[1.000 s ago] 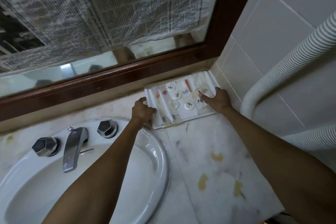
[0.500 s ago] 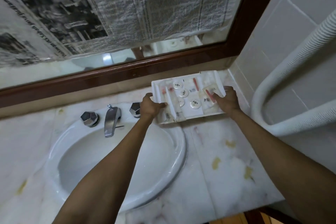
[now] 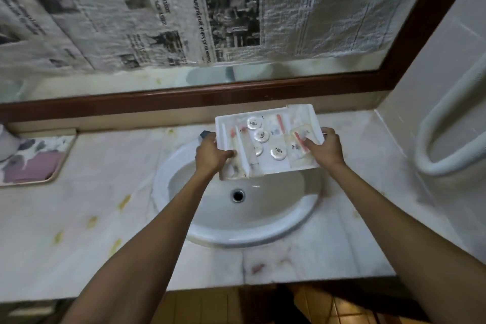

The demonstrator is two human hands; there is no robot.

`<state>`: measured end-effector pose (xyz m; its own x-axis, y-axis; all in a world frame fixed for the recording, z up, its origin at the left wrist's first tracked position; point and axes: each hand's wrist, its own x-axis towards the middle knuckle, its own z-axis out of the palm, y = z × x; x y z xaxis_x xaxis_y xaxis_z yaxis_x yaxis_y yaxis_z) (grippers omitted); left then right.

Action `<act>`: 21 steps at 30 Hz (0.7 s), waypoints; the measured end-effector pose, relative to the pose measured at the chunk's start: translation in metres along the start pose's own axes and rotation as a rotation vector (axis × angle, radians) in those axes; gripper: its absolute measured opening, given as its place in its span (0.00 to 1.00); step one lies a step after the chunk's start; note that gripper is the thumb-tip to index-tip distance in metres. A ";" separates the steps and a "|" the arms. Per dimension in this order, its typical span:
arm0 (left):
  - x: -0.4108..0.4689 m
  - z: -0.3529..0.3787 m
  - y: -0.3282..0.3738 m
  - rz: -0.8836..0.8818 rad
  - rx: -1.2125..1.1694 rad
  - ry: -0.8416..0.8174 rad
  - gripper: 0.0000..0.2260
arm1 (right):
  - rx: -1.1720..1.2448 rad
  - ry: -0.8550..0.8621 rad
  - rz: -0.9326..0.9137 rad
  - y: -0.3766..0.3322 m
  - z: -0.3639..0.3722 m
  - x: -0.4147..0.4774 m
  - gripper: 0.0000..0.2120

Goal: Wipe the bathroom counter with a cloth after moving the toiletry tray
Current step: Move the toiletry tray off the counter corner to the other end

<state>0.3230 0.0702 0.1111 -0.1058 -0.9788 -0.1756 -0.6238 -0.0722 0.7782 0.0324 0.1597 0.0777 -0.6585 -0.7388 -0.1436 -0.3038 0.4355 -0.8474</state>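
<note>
A white toiletry tray (image 3: 302,113) with small round soaps, sachets and wrapped items is held in the air over the back of the sink. My left hand (image 3: 210,154) grips its left edge. On the tray's right edge my right hand (image 3: 324,148) is closed, thumb on top. The marble counter (image 3: 100,208) below shows yellow and pink stains. No cloth is visible.
A white oval sink (image 3: 294,221) is set in the counter's middle; the tray hides the tap. A patterned mat (image 3: 34,163) lies at the far left. Newspaper covers the mirror (image 3: 236,21) above a dark wooden frame. A white ribbed hose (image 3: 452,123) loops along the right tiled wall.
Both hands lifted the tray from the counter's back right corner and carried it left, over the sink. The view has swung left and now shows more of the counter.
</note>
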 end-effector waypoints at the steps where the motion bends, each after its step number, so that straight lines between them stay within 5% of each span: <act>1: -0.009 -0.019 -0.012 0.001 -0.009 0.024 0.33 | 0.004 -0.023 -0.022 -0.009 0.013 -0.015 0.34; 6: -0.050 -0.108 -0.078 -0.044 -0.018 0.122 0.43 | 0.038 -0.145 -0.101 -0.044 0.085 -0.079 0.45; 10: -0.078 -0.173 -0.131 -0.080 -0.050 0.214 0.41 | 0.044 -0.252 -0.185 -0.078 0.147 -0.124 0.38; 21: -0.108 -0.319 -0.286 -0.307 -0.126 0.437 0.42 | -0.064 -0.571 -0.286 -0.165 0.346 -0.202 0.46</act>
<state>0.7604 0.1358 0.0997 0.4148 -0.8957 -0.1605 -0.4751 -0.3636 0.8013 0.4538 0.0594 0.0700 -0.0807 -0.9801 -0.1812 -0.4656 0.1978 -0.8626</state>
